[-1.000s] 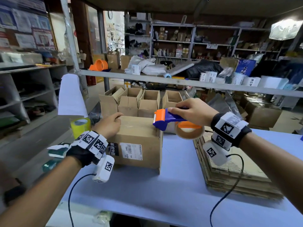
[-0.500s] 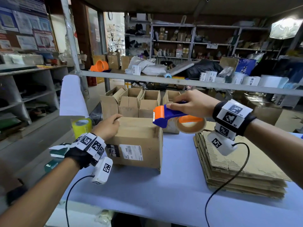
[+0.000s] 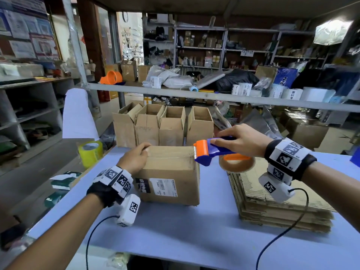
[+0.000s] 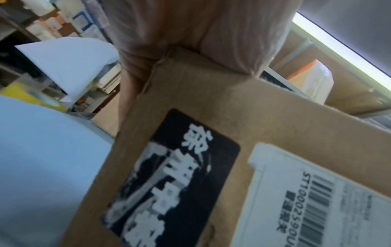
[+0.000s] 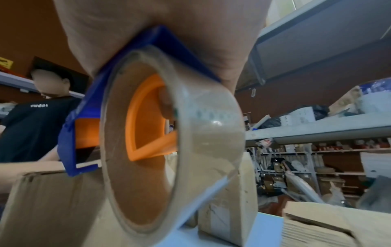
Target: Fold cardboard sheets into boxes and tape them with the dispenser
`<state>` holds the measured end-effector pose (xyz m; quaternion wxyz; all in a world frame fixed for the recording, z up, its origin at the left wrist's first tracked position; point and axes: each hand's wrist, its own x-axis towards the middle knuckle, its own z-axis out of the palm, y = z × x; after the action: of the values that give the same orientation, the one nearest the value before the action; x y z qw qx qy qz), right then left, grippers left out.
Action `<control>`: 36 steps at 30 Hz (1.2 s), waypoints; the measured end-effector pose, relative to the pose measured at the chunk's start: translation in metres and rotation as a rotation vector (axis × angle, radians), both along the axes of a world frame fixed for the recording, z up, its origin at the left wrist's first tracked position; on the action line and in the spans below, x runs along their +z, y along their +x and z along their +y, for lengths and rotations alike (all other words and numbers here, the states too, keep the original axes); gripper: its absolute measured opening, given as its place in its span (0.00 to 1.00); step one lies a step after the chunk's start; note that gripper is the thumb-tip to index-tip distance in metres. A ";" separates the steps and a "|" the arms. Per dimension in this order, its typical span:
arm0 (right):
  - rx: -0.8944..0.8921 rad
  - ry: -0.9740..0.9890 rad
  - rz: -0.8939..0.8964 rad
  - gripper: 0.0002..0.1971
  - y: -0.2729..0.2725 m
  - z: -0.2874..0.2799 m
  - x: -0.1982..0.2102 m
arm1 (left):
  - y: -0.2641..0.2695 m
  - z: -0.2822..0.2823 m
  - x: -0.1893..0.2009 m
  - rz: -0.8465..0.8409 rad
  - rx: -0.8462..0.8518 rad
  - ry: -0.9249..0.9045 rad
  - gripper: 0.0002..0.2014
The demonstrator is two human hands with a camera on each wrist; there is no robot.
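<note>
A folded cardboard box (image 3: 171,172) with a shipping label stands on the blue table (image 3: 175,230), flaps closed on top. My left hand (image 3: 136,158) grips its top left edge, fingers curled over the corner (image 4: 169,55). My right hand (image 3: 239,141) holds a blue and orange tape dispenser (image 3: 212,151) by the handle; its orange front sits at the box's top right edge. A brown tape roll (image 5: 169,142) fills the right wrist view, with the box (image 5: 52,208) just beneath it.
A stack of flat cardboard sheets (image 3: 276,201) lies right of the box. Several open boxes (image 3: 165,125) stand in a row behind it. A yellow tape roll (image 3: 90,152) sits at the table's left edge. A grey shelf rail (image 3: 214,96) crosses overhead.
My right hand has lifted the dispenser slightly and brought it to the box's top right edge. My left hand stays on the box's left corner. My view has shifted a little.
</note>
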<state>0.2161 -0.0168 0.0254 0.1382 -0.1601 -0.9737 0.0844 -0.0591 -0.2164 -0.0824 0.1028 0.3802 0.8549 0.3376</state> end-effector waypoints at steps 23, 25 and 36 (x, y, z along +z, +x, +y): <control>-0.105 -0.155 -0.044 0.20 0.055 0.010 -0.035 | 0.019 0.032 0.002 0.151 -0.112 -0.146 0.12; -0.100 -0.160 -0.033 0.20 0.056 0.010 -0.038 | 0.019 0.032 0.002 0.150 -0.117 -0.148 0.12; -0.142 -0.230 0.018 0.23 0.042 -0.006 -0.070 | 0.007 0.031 0.016 0.136 -0.217 -0.157 0.13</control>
<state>0.2580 -0.0225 -0.0448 0.1334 -0.2428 -0.9425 0.1870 -0.0519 -0.1851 -0.0668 0.1102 0.4833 0.8375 0.2299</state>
